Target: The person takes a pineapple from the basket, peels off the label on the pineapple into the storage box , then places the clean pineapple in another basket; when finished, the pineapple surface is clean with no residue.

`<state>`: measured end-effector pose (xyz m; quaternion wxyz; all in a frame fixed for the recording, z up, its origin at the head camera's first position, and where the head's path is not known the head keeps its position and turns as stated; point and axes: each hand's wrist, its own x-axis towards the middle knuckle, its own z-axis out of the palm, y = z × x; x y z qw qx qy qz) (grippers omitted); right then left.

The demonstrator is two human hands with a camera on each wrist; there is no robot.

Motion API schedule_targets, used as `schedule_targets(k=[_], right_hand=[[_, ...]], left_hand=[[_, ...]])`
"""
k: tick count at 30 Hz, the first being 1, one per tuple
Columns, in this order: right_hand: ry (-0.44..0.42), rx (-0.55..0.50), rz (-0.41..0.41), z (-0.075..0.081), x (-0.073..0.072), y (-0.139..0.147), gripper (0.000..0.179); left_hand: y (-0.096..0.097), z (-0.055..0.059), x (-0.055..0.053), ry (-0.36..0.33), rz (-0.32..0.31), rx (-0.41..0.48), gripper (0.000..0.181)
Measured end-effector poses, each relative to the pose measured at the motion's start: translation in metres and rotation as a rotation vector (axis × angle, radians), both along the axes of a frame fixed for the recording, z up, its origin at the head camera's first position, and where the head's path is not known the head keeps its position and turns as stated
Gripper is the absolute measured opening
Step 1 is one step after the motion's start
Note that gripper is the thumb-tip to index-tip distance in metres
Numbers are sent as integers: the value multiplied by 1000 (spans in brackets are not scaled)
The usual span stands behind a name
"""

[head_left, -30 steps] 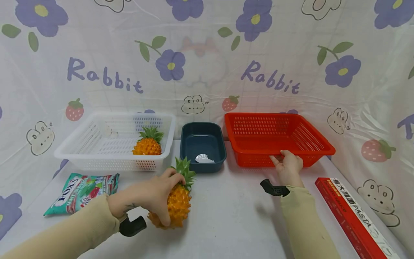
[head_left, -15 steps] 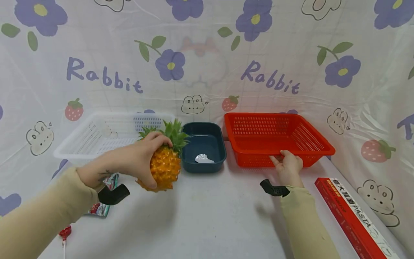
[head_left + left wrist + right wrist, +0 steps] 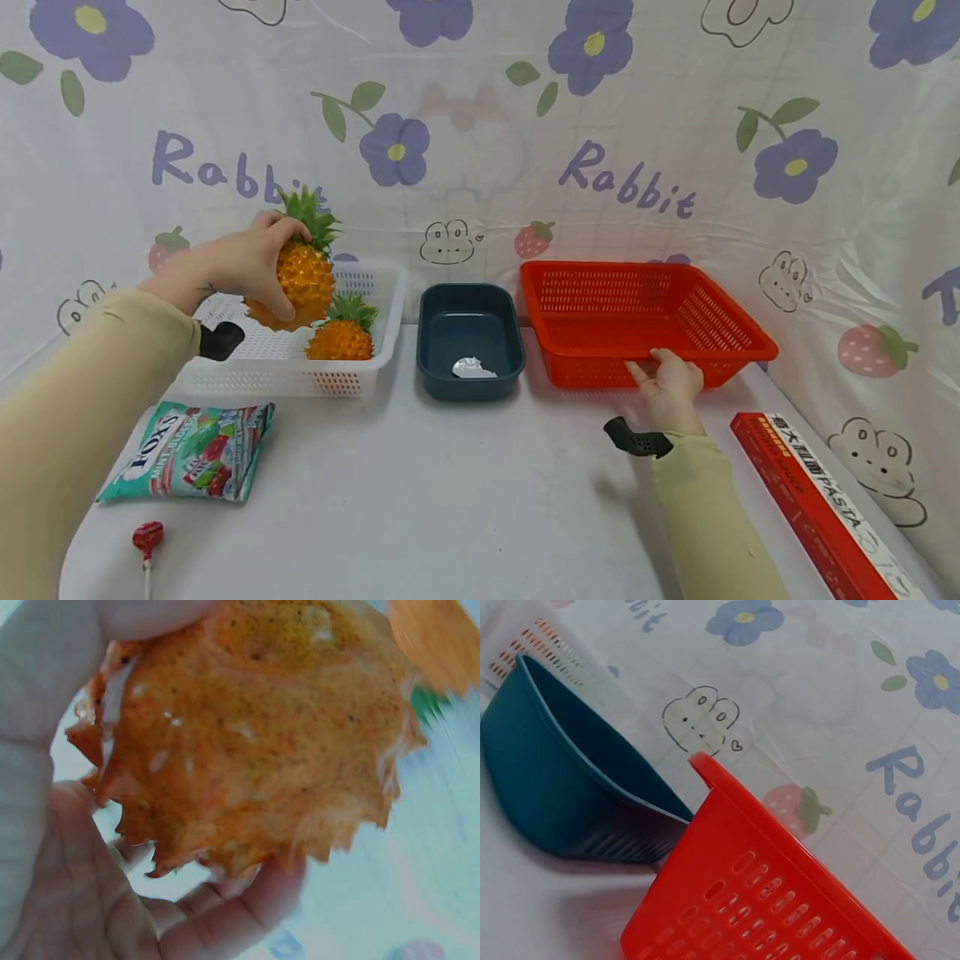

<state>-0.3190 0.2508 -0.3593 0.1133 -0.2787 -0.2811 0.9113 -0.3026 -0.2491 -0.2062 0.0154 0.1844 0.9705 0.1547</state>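
My left hand (image 3: 262, 258) grips a spiky orange toy pineapple (image 3: 303, 279) with a green leafy crown, holding it above the white basket (image 3: 277, 379). In the left wrist view, my thumb and fingers curl round the pineapple's bumpy body (image 3: 255, 750). A second pineapple (image 3: 341, 337) sits inside the white basket at its right end. My right hand (image 3: 670, 387) holds the front rim of the red basket (image 3: 577, 369), thumb and index finger at the edge; its other fingers are hard to see. The right wrist view shows the red basket's wall (image 3: 757, 900) but not the hand.
A dark teal tub (image 3: 468, 387) with a white scrap (image 3: 472, 367) inside stands between the baskets. A green FOX'S candy bag (image 3: 191, 454) and a red lollipop (image 3: 147, 537) lie at left. A long red pasta box (image 3: 825, 504) lies at right. A printed curtain (image 3: 480, 150) hangs behind.
My left hand has lifted the pineapple from the table's middle up and leftward over the white basket. The candy bag and lollipop have come into fuller view. The right hand stays at the red basket.
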Motion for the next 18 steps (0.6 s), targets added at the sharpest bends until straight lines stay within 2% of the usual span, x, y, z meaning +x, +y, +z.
schedule_targets(k=[4,8,12,15,18], right_hand=[[-3,3,2,0,0,1,66],[1,9,-3,0,-2,1,74],[8,7,-10,-1,-4,0,66],[16,0,-23,-1,-4,0,55],[19,2,-32,-2,-4,1,52]], left_hand=[[-19,-14,-18,-37,81,-18,89],[-36,-33,-30,-88,161,-50,90],[-48,-47,-34,-139,220,-40,91],[-52,-51,-36,-175,233,-7,91],[-53,-53,-39,-201,234,17,91]])
